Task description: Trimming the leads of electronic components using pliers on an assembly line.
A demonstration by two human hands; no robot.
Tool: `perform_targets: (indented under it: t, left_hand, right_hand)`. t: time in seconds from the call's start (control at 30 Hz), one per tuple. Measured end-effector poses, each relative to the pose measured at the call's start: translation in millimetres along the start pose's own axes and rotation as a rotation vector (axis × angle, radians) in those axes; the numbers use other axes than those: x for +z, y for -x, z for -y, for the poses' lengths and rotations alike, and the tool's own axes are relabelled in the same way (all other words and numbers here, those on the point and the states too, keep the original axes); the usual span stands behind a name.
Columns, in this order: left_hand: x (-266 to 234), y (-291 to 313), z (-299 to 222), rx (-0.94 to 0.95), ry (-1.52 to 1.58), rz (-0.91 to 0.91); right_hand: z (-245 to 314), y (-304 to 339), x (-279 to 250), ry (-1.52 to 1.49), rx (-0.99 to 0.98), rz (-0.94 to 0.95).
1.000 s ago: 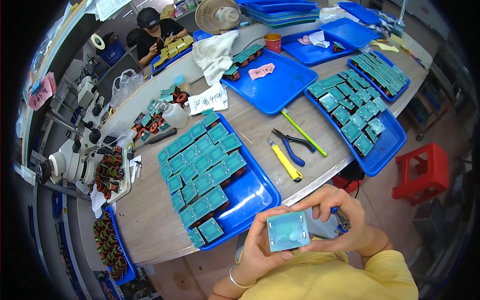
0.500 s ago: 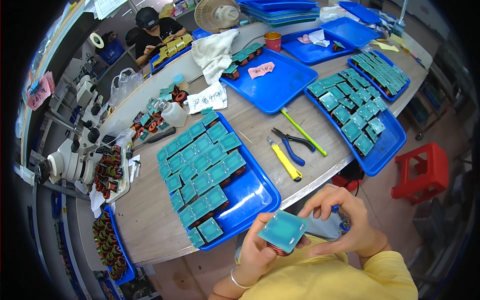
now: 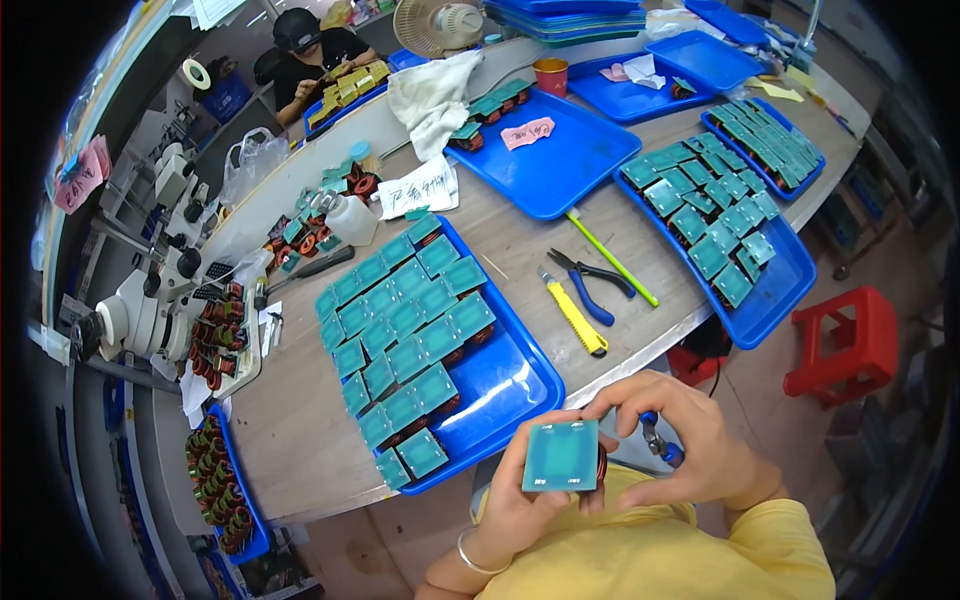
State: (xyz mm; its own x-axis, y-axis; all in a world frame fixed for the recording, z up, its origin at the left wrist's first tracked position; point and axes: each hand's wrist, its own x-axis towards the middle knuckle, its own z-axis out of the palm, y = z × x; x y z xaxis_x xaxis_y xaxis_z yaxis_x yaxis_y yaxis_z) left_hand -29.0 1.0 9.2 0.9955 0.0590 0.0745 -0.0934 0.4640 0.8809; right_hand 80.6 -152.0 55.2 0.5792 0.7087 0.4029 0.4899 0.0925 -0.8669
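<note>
A worker in a yellow shirt holds a square teal-topped coil component (image 3: 561, 455) at the lower centre of the frame, just off the near edge of the long wooden desk (image 3: 300, 440). The left hand (image 3: 520, 500) cups the part from below, fingers closed on its left edge; the right hand (image 3: 690, 450) closes on the part's right edge with its fingertips while small blue-handled cutters (image 3: 658, 440) sit tucked in the same palm. The part faces up, nearly level.

Just above it, a blue plastic tray (image 3: 520, 385) carries rows of matching teal parts, its near-right corner bare. To the right of that tray lie a yellow utility knife (image 3: 574, 312), blue-handled pliers (image 3: 590, 285) and a thin yellow-green rod (image 3: 612, 258). A second blue tray of parts (image 3: 775, 290) fills the right side; a red plastic stool (image 3: 845, 345) stands below it. At the upper left, another person (image 3: 315, 45) works at yellow parts.

Judged from the grip, the job goes best with the part kept flat, held by its edges, and the cutter tips kept clear of the coil beneath.
</note>
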Motion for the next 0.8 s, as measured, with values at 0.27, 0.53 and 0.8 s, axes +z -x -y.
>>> perform_targets:
  t: [0.27, 0.53, 0.8]
  left_hand:
    - [-3.2, -0.3, -2.5, -0.086, -0.016, -0.088]
    - [-4.0, -0.2, -2.7, 0.025, -0.303, -0.123]
    - [0.1, -3.7, -4.1, 0.19, -0.513, -0.157]
  right_hand:
    - [5.5, 8.9, -19.2, 0.587, -0.052, 0.34]
    - [12.6, 10.7, -15.2, 0.679, -0.062, 0.391]
    - [13.7, 11.7, -15.8, 0.682, -0.051, 0.37]
